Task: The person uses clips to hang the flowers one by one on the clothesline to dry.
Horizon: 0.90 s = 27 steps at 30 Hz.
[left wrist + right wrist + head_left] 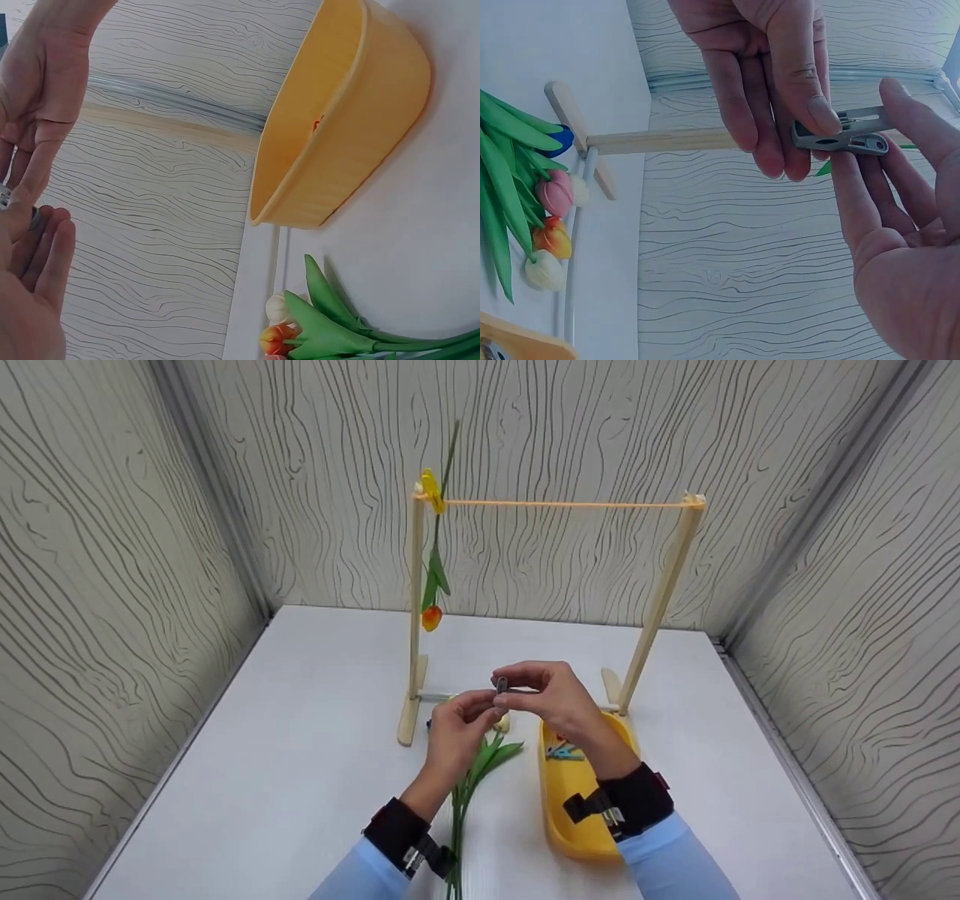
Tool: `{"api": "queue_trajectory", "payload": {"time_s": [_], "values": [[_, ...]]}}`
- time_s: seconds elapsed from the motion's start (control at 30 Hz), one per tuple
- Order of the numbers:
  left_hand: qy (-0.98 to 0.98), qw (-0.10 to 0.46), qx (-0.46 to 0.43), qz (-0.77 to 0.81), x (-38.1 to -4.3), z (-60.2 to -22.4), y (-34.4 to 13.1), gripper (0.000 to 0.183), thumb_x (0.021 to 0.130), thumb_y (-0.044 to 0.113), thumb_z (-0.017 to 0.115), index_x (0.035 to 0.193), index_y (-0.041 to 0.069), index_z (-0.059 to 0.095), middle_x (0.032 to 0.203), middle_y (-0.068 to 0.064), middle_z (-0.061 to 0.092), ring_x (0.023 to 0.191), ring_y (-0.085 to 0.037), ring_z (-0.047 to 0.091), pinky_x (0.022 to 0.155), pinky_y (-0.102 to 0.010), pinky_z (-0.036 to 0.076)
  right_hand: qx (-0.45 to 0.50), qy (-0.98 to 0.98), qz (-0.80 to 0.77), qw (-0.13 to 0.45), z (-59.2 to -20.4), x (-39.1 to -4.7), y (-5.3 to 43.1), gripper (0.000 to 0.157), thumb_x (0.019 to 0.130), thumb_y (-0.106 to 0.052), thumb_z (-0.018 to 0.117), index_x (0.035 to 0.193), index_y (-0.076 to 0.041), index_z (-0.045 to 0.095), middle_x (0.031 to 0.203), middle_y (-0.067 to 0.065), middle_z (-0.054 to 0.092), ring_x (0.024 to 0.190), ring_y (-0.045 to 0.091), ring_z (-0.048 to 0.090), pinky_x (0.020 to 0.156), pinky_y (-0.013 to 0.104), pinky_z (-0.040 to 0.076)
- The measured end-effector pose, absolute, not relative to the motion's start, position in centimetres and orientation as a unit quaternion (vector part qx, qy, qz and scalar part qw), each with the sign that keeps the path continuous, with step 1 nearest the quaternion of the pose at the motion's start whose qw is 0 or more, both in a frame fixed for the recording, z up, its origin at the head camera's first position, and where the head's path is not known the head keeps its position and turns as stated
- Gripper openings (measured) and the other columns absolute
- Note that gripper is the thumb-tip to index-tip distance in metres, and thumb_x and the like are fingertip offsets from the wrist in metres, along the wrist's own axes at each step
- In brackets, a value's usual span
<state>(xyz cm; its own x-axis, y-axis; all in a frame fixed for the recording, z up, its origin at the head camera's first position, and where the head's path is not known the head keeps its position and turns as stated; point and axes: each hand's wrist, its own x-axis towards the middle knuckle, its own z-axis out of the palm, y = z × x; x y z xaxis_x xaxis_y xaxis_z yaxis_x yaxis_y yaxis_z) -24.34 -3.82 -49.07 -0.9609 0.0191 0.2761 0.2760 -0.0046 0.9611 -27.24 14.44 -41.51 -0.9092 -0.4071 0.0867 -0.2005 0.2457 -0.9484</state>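
The peg [832, 142] is showing plain grey. Both sleeves [679, 855] are showing light blue, and the wristbands [637, 801] black. The tub [375, 105] is glowing yellow, with a light blue clip [568, 754] brightening its inside. The line [555, 503] is running orange, its clothespin [430, 487] gleaming yellow. The hung tulip [431, 619] is blending orange-red with yellow; the lower blooms [555, 193] are displaying blue, pink, orange and creamy white against green leaves [501, 202]. Dark wavy grain lines are patterning the off-white walls [555, 420].
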Motion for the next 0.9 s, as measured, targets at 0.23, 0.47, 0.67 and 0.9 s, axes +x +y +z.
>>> {"api": "queue_trajectory", "payload": {"time_s": [0.23, 0.47, 0.67, 0.9], "values": [[-0.709, 0.098, -0.094, -0.692, -24.46, -48.49, -3.68, 0.022, 0.100, 0.010, 0.078, 0.122, 0.007, 0.081, 0.114, -0.013, 0.084, 0.099, -0.019, 0.081, 0.083, -0.018, 0.065, -0.186, 0.780, -0.594, 0.064, -41.54, -27.24, 14.31, 0.038, 0.097, -0.015, 0.083, 0.133, -0.005, 0.076, 0.131, 0.016, 0.079, 0.118, 0.021, 0.077, 0.098, 0.025, 0.065], [-0.694, 0.106, -0.101, -0.705, -24.75, -48.30, -3.49, 0.022, 0.099, 0.008, 0.079, 0.120, 0.004, 0.081, 0.114, -0.017, 0.084, 0.101, -0.022, 0.083, 0.083, -0.021, 0.066, -0.188, 0.799, -0.571, 0.018, -41.27, -27.42, 14.13, 0.029, 0.096, -0.013, 0.084, 0.124, -0.007, 0.082, 0.120, 0.012, 0.083, 0.109, 0.014, 0.076, 0.092, 0.020, 0.064], [-0.682, 0.101, -0.105, -0.716, -24.79, -48.17, -3.43, 0.024, 0.097, 0.007, 0.081, 0.121, 0.002, 0.081, 0.114, -0.018, 0.084, 0.101, -0.017, 0.083, 0.085, -0.020, 0.066, -0.198, 0.797, -0.570, -0.015, -41.41, -27.67, 13.92, 0.021, 0.095, -0.012, 0.084, 0.115, -0.005, 0.085, 0.110, 0.012, 0.085, 0.098, 0.008, 0.075, 0.086, 0.020, 0.063], [-0.686, 0.094, -0.115, -0.712, -24.80, -48.51, -3.52, 0.026, 0.097, 0.009, 0.081, 0.122, 0.000, 0.080, 0.116, -0.020, 0.083, 0.103, -0.021, 0.083, 0.088, -0.021, 0.066, -0.207, 0.781, -0.588, -0.043, -41.91, -27.77, 13.67, 0.016, 0.095, -0.011, 0.084, 0.107, -0.001, 0.086, 0.106, 0.020, 0.084, 0.093, 0.004, 0.078, 0.084, 0.020, 0.064]]}}
